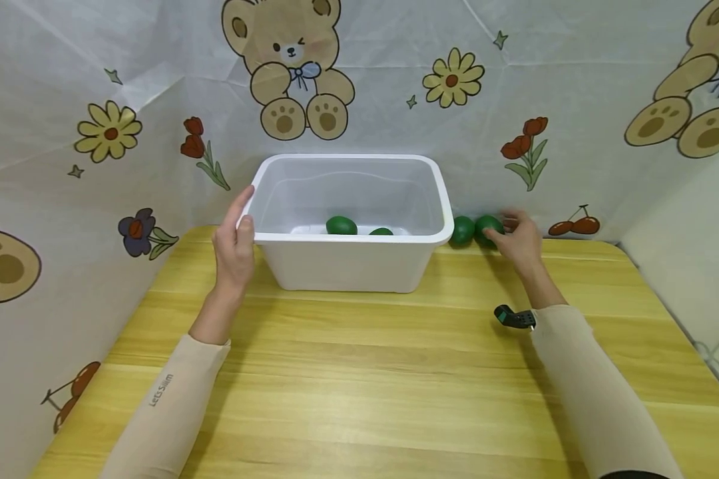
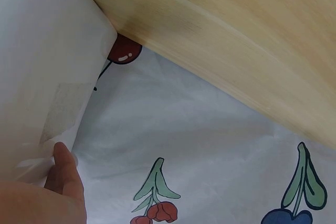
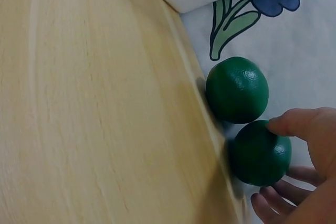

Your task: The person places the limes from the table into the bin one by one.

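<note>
A white plastic bin [image 1: 347,266] stands at the back of the table. My left hand [image 1: 235,249] grips its left front corner, thumb and fingers at the rim; in the left wrist view fingers [image 2: 67,174] lie against the outer wall. Two green limes sit right of the bin, side by side. Around the farther lime [image 1: 485,229] my right hand [image 1: 518,241] curls, its thumb on the top and fingers on the far side. The other lime [image 3: 237,90] lies between that one and the bin. Inside the bin are a lime [image 1: 341,225] and part of another lime [image 1: 381,231].
A printed cloth [image 1: 389,126] with bears and flowers hangs behind and left of the wooden table [image 1: 347,386]. A small black device [image 1: 514,317] sits at the right sleeve's cuff. The table's right edge borders a pale wall [image 1: 689,253].
</note>
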### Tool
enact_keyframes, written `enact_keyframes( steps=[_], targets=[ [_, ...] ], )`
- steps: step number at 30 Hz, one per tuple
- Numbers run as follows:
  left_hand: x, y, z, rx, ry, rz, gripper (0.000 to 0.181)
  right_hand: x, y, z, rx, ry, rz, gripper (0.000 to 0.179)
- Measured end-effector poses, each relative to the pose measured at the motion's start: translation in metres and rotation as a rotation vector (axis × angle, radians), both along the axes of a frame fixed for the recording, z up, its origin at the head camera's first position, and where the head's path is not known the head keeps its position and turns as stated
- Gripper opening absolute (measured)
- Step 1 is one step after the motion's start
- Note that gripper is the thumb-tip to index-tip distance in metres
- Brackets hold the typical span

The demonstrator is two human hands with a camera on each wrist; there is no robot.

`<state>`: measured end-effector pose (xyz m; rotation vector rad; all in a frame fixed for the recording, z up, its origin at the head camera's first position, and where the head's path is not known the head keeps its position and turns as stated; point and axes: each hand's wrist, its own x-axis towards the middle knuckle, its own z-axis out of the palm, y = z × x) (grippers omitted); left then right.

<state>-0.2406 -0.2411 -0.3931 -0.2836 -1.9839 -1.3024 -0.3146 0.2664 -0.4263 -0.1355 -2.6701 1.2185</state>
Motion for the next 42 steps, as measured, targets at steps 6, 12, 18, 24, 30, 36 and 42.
enact_keyframes(
  steps=[6, 12, 18, 24, 30, 36, 42],
  targets=[
    [0.000, 0.004, 0.001, 0.005, 0.012, -0.003, 0.057, -0.003, 0.003, -0.006, 0.048, -0.019, 0.010, 0.066],
    [-0.003, 0.008, 0.002, 0.022, 0.025, 0.004, 0.057, -0.003, 0.004, -0.009, 0.043, -0.021, -0.012, 0.063],
    [-0.003, 0.006, 0.001, 0.022, 0.014, 0.009, 0.057, 0.000, 0.005, -0.006, 0.016, -0.010, -0.069, 0.064],
    [0.001, 0.002, 0.001, 0.018, -0.009, 0.003, 0.057, 0.005, -0.004, 0.003, 0.015, 0.091, -0.082, 0.066],
    [0.001, 0.000, 0.000, 0.007, -0.015, -0.008, 0.058, 0.015, -0.024, 0.027, -0.007, 0.182, -0.040, 0.066],
    [0.001, 0.000, 0.001, 0.012, -0.018, -0.001, 0.057, 0.027, -0.046, 0.054, -0.017, 0.243, -0.006, 0.064],
    [0.001, 0.000, 0.003, -0.002, -0.007, -0.006, 0.058, 0.039, -0.062, 0.075, -0.090, 0.311, 0.039, 0.062]
  ],
)
